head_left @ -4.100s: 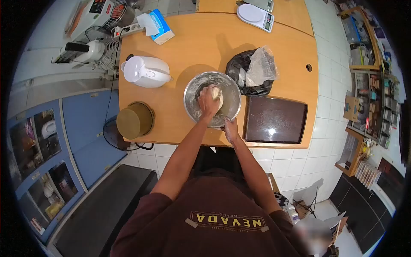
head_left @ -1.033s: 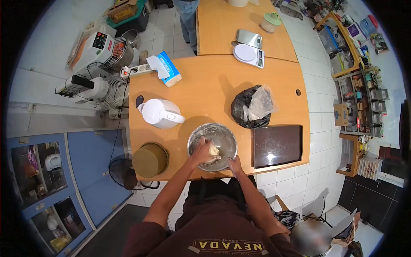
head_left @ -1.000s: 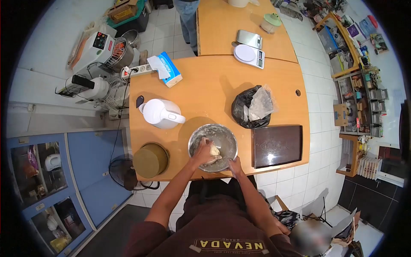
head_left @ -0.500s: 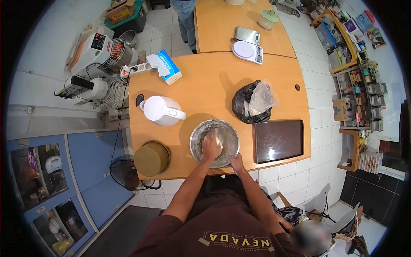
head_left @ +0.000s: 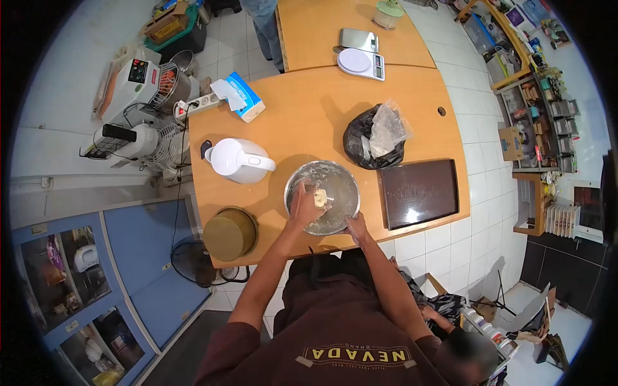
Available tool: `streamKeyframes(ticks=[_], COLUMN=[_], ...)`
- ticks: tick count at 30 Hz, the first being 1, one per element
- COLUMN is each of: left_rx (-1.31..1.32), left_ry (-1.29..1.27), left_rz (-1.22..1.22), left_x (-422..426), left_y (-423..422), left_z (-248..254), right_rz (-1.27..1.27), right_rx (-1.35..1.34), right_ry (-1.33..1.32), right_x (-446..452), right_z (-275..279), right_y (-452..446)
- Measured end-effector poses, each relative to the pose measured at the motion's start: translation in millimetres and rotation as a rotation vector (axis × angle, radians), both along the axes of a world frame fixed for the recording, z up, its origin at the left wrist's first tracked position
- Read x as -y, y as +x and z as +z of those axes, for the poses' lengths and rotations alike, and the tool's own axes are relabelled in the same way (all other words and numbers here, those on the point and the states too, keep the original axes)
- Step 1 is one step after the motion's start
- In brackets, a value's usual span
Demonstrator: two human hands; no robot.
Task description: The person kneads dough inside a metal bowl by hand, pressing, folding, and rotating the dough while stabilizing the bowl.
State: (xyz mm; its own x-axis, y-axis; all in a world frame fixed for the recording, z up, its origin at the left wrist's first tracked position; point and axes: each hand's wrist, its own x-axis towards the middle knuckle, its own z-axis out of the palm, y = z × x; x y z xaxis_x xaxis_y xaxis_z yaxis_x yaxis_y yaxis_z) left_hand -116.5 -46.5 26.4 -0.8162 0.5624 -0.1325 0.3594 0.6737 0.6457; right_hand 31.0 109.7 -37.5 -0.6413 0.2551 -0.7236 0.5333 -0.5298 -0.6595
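Observation:
A steel mixing bowl (head_left: 344, 183) stands near the table's front edge, its inside smeared with flour or dough. My left hand (head_left: 304, 204) is inside it, its fingers curled around a pale lump of dough (head_left: 320, 198) that shows at the fingertips. At the bowl's lower right, my right hand (head_left: 356, 226) grips the rim. Just right of the bowl lies a dark rectangular tray (head_left: 420, 193). Behind the tray sits a black plastic bag (head_left: 360, 138) with a clear bag (head_left: 387, 128) in it.
On the table (head_left: 302, 116) are a white kettle (head_left: 238, 159), olive container (head_left: 230, 235), tissue box (head_left: 241, 96), power strip (head_left: 199, 106) and white scale (head_left: 360, 63). A person's legs (head_left: 265, 32) show beyond it; another person (head_left: 467, 354) is at lower right.
My left hand has shifted left inside the bowl, and the dough shows more openly at its fingertips. My right hand stays on the rim. The whole view has shifted slightly.

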Motion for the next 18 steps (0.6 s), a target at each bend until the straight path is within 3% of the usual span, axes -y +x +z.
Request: streamKeyframes(ticks=[3,6,10,16,18], left_rx=[0.073,-0.141,-0.029,-0.289,-0.226], left_ry=[-0.234,-0.136,-0.233,-0.3,-0.31], left_rz=[-0.167,-0.159,-0.067,-0.014,0.026], left_x=[-3,-7,-26,-45,-54], left_y=[-1,14,25,22,16], left_z=[-8,-27,-42,-57,-61], right_rz=[0.017,0.001,-0.014,-0.006,0.0], right_rx=[-0.011,0.01,0.023,0.002,-0.014], right_ry=[0.054,0.088,0.06,0.042,0.05], right_x=[0,3,5,5,6], right_z=[-5,-7,0,8,5], right_y=[4,3,3,5,5])
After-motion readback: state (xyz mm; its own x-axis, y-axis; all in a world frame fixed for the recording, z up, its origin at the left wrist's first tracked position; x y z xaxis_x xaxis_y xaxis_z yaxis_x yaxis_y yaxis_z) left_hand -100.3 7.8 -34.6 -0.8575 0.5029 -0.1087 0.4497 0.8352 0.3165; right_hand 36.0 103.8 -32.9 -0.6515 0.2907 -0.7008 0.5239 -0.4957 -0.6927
